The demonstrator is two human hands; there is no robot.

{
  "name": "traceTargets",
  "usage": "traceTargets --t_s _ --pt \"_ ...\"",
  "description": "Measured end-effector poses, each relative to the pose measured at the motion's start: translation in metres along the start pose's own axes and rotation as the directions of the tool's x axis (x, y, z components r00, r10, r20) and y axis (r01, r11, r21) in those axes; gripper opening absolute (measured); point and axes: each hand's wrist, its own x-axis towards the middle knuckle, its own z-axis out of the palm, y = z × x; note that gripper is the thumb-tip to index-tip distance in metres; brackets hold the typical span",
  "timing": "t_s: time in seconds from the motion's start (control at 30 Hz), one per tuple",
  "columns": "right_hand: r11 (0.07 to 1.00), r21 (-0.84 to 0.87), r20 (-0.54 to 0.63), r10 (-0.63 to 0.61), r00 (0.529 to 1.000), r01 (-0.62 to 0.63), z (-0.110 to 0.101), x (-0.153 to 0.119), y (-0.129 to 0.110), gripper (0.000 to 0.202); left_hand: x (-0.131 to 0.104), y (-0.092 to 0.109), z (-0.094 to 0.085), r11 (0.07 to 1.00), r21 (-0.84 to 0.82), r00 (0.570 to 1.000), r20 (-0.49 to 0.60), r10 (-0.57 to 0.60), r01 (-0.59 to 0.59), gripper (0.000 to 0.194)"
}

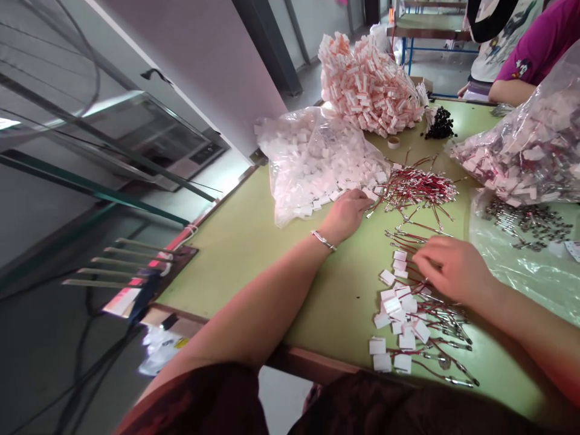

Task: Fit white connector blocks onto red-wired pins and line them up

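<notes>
My left hand (348, 216) reaches to the front edge of a clear plastic bag of white connector housings (326, 151). Its fingers are pressed together at a small white housing (370, 194); whether they grip it is hidden. My right hand (453, 269) is closed, thumb and forefinger pinched over a short red wire (405, 246) with metal ends. Below that hand lie several red wires fitted with white housings (392, 305), spread in a rough column. Beyond both hands rests a pile of loose red wires (421, 184) with metal tips.
A tall heap of white-and-orange parts (367, 84) stands at the back, beside black-tipped pieces (440, 124) and a tape roll (393, 142). Another full bag (534, 139) and loose metal parts (530, 223) lie right. A person in a purple sleeve (539, 45) is across the table.
</notes>
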Motion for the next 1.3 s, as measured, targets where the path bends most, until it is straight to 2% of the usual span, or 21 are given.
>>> traceTargets --t_s 0.1,0.23,0.37,0.43,0.5,0.57,0.63,0.7,0.8,0.93,1.1,1.2,1.3 --pt "0.989 -0.09 0.015 0.12 0.993 -0.118 0.006 0.014 0.02 0.021 -0.001 0.0 0.003 1.0 0.003 1.0 -0.02 -0.022 0.022 0.028" --pt "0.972 -0.226 0.071 0.084 0.994 -0.065 0.02 0.02 0.025 0.015 -0.002 0.003 0.003 0.998 -0.027 0.997 -0.06 -0.05 0.049 0.024" --pt "0.952 -0.3 0.061 0.078 0.995 -0.056 0.025 0.017 0.02 0.016 -0.002 0.003 0.002 0.995 -0.054 0.991 -0.096 -0.094 0.089 0.021" --pt "0.961 -0.264 0.003 0.087 0.996 -0.083 0.021 0.016 0.019 0.018 -0.004 0.007 -0.002 0.975 -0.149 0.97 -0.16 -0.185 0.162 0.022" --pt "0.977 -0.163 -0.076 0.126 0.989 -0.137 0.015 0.016 0.02 0.015 -0.01 0.016 -0.008 0.904 -0.365 0.937 -0.175 -0.302 0.223 0.03" --pt "0.978 -0.012 -0.109 0.206 0.973 -0.208 0.009 0.016 0.021 0.011 -0.017 0.031 -0.012 0.748 -0.617 0.93 -0.069 -0.361 0.244 0.04" --pt "0.955 0.143 -0.083 0.272 0.959 -0.258 0.006 0.014 0.02 0.01 -0.025 0.048 -0.013 0.564 -0.783 0.945 0.09 -0.314 0.262 0.041" --pt "0.934 0.246 -0.057 0.282 0.958 -0.26 0.004 0.011 0.017 0.011 -0.031 0.062 -0.011 0.434 -0.86 0.954 0.175 -0.245 0.269 0.033" --pt "0.942 0.268 -0.076 0.232 0.97 -0.204 0.004 0.007 0.013 0.012 -0.034 0.074 -0.005 0.317 -0.911 0.955 0.199 -0.221 0.263 0.025" --pt "0.96 0.238 -0.112 0.177 0.978 -0.146 0.003 0.007 0.012 0.016 -0.034 0.075 -0.003 0.24 -0.927 0.951 0.249 -0.183 0.288 0.025" --pt "0.975 0.178 -0.128 0.16 0.979 -0.137 0.004 0.007 0.015 0.016 -0.036 0.077 -0.004 0.207 -0.92 0.941 0.311 -0.134 0.334 0.024" --pt "0.998 -0.008 -0.162 0.053 0.985 -0.055 0.006 0.005 0.014 0.021 -0.036 0.08 -0.004 0.213 -0.904 0.927 0.347 -0.139 0.371 0.024" --pt "0.964 -0.257 -0.174 -0.11 0.979 0.063 0.009 0.003 0.013 0.028 -0.034 0.082 -0.004 0.264 -0.882 0.921 0.363 -0.144 0.389 0.024"
